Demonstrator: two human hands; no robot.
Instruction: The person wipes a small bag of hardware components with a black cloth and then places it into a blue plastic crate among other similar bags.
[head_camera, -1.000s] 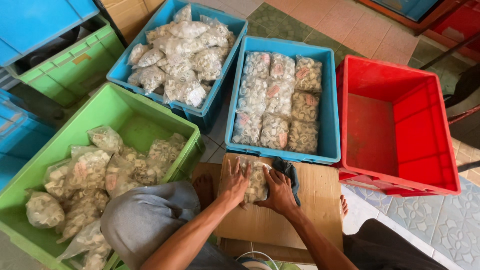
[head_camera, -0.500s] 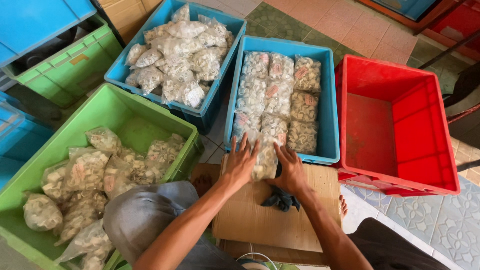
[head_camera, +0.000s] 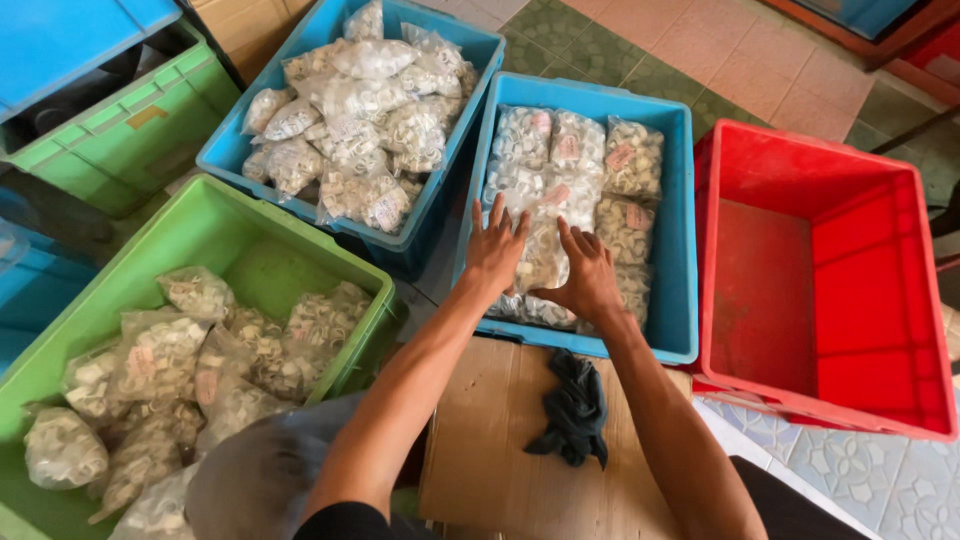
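At far left, a green crate (head_camera: 260, 250) sits by my knee, w/ clear bags of small pale pieces (head_camera: 160, 360) heaped loosely in its near half. Behind it, another green crate (head_camera: 120, 140) under a blue lid (head_camera: 70, 40). Next over, a blue crate (head_camera: 440, 150) piled w/ the same kind of bags, jumbled, none in rows.

Center: my left hand (head_camera: 495, 250) is flat, fingers (head_camera: 497, 212) spread wide, palm pressing down on a clear bag (head_camera: 543, 255) at the near end of the middle blue crate (head_camera: 680, 230). My right hand (head_camera: 588, 275) is just beside it on the same bag, fingers splayed too, thumb pointing toward the left hand. Neither hand is closed round the bag; both lie on top of it. The bag sits in the crate's near-left part, touching the packed bags (head_camera: 600, 170) around it, which lie in neat rows toward the far end.

Below my arms, a wooden tabletop (head_camera: 490, 440), w/ a dark crumpled cloth (head_camera: 575, 410) lying on it near the blue crate's edge, betw. my forearms.

At right, a red crate (head_camera: 830, 270), just beside the blue one, on tiled floor (head_camera: 860, 470).
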